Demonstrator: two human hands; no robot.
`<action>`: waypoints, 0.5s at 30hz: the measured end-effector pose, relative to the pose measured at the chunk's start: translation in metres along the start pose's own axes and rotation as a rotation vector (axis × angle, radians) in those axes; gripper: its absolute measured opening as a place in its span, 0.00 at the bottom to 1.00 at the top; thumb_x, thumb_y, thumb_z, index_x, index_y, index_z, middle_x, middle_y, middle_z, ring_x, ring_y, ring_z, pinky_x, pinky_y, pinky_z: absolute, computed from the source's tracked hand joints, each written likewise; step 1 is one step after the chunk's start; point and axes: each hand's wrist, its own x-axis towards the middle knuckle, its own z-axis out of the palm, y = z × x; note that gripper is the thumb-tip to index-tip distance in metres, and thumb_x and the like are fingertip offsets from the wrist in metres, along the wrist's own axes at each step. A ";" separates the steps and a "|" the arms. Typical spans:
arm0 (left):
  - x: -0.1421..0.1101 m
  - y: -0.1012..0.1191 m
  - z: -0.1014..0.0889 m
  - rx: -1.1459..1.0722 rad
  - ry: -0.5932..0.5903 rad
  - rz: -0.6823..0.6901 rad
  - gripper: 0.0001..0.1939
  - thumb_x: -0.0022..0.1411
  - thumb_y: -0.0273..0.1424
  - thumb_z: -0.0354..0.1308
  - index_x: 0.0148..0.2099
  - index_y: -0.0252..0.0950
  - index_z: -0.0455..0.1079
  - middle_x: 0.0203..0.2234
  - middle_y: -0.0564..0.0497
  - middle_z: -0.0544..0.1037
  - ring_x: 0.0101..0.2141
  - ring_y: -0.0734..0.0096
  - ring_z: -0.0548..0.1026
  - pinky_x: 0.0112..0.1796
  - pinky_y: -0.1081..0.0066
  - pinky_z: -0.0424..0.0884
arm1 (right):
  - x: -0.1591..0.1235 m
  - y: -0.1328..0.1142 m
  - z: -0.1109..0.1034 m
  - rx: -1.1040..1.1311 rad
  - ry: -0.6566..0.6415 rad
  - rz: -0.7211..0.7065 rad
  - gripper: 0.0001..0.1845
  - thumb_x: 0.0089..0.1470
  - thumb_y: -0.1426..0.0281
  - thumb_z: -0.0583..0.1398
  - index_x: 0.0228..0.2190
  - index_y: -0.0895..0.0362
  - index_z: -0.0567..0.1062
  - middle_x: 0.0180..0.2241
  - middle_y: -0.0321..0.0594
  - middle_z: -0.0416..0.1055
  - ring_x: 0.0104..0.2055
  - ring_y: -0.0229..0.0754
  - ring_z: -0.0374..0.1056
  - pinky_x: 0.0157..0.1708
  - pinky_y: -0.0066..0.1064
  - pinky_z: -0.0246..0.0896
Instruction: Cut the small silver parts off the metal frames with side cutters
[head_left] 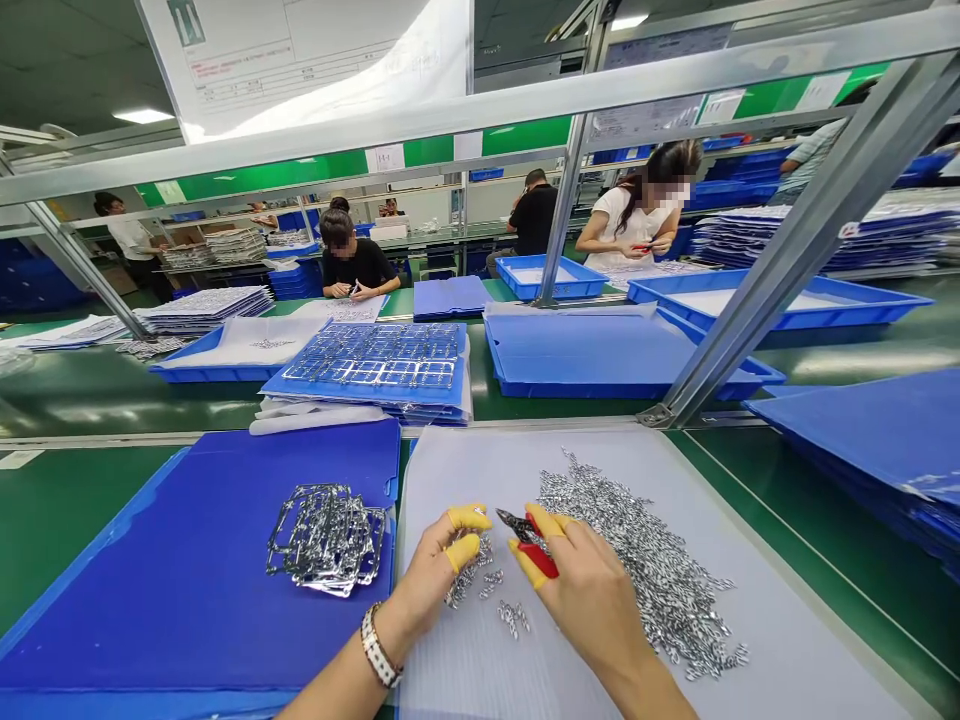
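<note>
My right hand (577,575) is wrapped round a pair of red-handled side cutters (536,545), whose dark jaws point left. Facing them is my left hand (431,565), its thumb and forefinger bent together with a small shiny silver part (480,511) at the fingertip. Yellow finger cots cover fingertips on both hands. Below the left fingers lie a few loose silver parts (513,618) on a white sheet (480,680). To the right of the cutters spreads a large heap of small silver parts (637,560). A tangle of silver frames (328,540) lies left of my left hand.
The frames lie on a blue board (187,580). Beyond it, a stack (375,355) carries more silver frames. Blue trays (570,350) stand behind the sheet. A slanting metal post (810,240) rises at right. Several people work across the bench.
</note>
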 end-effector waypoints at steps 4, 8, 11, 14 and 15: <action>0.001 -0.005 -0.003 -0.119 -0.031 -0.028 0.28 0.55 0.40 0.60 0.59 0.44 0.64 0.55 0.46 0.68 0.53 0.56 0.64 0.49 0.63 0.61 | -0.009 0.005 -0.007 0.029 -0.051 0.065 0.18 0.58 0.63 0.54 0.47 0.58 0.70 0.34 0.44 0.72 0.38 0.45 0.68 0.39 0.36 0.60; 0.006 -0.005 -0.006 -0.395 0.019 -0.082 0.29 0.59 0.51 0.50 0.56 0.39 0.67 0.54 0.42 0.69 0.54 0.54 0.64 0.46 0.60 0.65 | -0.009 -0.011 -0.007 0.069 -0.195 0.074 0.16 0.55 0.65 0.56 0.45 0.56 0.71 0.34 0.42 0.72 0.37 0.44 0.68 0.37 0.35 0.60; 0.009 -0.003 -0.008 -0.502 0.045 -0.099 0.31 0.59 0.53 0.47 0.54 0.36 0.69 0.53 0.41 0.70 0.54 0.54 0.64 0.44 0.61 0.67 | 0.000 -0.027 -0.004 0.058 -0.271 0.097 0.16 0.51 0.66 0.60 0.43 0.55 0.71 0.33 0.41 0.72 0.36 0.45 0.68 0.36 0.35 0.59; 0.010 -0.002 -0.008 -0.518 0.053 -0.105 0.32 0.59 0.54 0.46 0.53 0.35 0.70 0.52 0.41 0.71 0.53 0.54 0.65 0.43 0.63 0.67 | 0.013 -0.038 -0.002 0.028 -0.299 0.108 0.17 0.49 0.64 0.62 0.43 0.54 0.71 0.32 0.40 0.72 0.36 0.46 0.67 0.35 0.36 0.57; 0.010 -0.002 -0.008 -0.512 0.060 -0.109 0.32 0.59 0.54 0.46 0.53 0.35 0.70 0.51 0.41 0.72 0.53 0.54 0.65 0.44 0.64 0.67 | 0.017 -0.041 -0.002 0.018 -0.302 0.109 0.17 0.49 0.64 0.62 0.42 0.54 0.71 0.32 0.40 0.72 0.36 0.47 0.67 0.35 0.36 0.56</action>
